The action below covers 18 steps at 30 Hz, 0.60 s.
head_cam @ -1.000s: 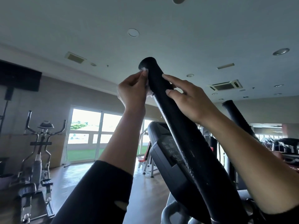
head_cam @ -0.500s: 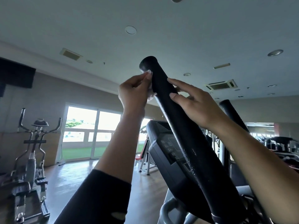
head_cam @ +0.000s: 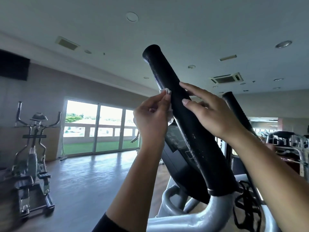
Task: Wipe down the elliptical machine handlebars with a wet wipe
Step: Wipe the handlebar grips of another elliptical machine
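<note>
Head view, left to right: one spare elliptical [head_cam: 31,148] stands far left, then our left hand [head_cam: 150,118] pinches the single wet wipe [head_cam: 167,92] against the left side of the near handlebar [head_cam: 180,118], a bit below its top end, while our right hand [head_cam: 212,114] lays straight, uncurled fingers on the bar's right side, gripping nothing. To do this well we'd wrap the wipe further round the bar, press firmly and drag down its full length, with the flat hand steadying. Count: two hands, one wipe, two handlebars including the second handlebar [head_cam: 237,111] further right, one console [head_cam: 175,141].
</note>
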Each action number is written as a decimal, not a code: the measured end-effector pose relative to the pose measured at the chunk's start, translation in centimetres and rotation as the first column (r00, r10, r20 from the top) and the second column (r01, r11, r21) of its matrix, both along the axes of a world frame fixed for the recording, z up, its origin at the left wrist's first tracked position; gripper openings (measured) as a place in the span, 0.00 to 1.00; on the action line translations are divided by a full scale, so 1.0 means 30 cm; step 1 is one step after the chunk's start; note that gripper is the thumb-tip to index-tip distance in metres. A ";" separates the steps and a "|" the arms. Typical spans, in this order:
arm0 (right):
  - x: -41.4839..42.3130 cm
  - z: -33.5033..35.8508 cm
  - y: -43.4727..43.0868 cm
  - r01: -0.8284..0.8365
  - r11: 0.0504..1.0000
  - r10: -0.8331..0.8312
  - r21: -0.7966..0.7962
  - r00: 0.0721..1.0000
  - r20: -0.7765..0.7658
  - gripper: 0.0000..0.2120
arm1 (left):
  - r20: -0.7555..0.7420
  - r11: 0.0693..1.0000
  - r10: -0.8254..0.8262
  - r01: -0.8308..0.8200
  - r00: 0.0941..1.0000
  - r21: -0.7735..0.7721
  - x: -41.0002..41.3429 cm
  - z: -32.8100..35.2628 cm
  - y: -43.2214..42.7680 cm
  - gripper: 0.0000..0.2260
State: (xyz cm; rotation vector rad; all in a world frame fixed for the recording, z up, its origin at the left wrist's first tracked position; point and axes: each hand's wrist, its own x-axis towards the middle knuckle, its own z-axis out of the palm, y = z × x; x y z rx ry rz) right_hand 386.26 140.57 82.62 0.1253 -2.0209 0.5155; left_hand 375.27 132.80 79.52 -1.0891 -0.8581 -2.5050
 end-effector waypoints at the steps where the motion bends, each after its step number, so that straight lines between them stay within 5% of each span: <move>1: 0.006 -0.007 0.002 -0.002 1.000 0.002 -0.002 1.000 0.006 0.20 | -0.001 1.000 0.006 -0.006 1.000 -0.007 0.008 -0.007 -0.006 0.07; 7: 0.029 -0.035 0.020 -0.036 0.999 0.038 -0.031 0.998 0.050 0.21 | 0.040 0.984 0.176 -0.176 0.984 -0.001 -0.003 0.039 -0.007 0.03; 18: 0.068 -0.112 0.060 -0.101 0.993 0.104 -0.060 0.994 0.044 0.21 | 0.007 0.993 0.107 -0.107 0.994 -0.046 0.095 -0.116 -0.003 0.06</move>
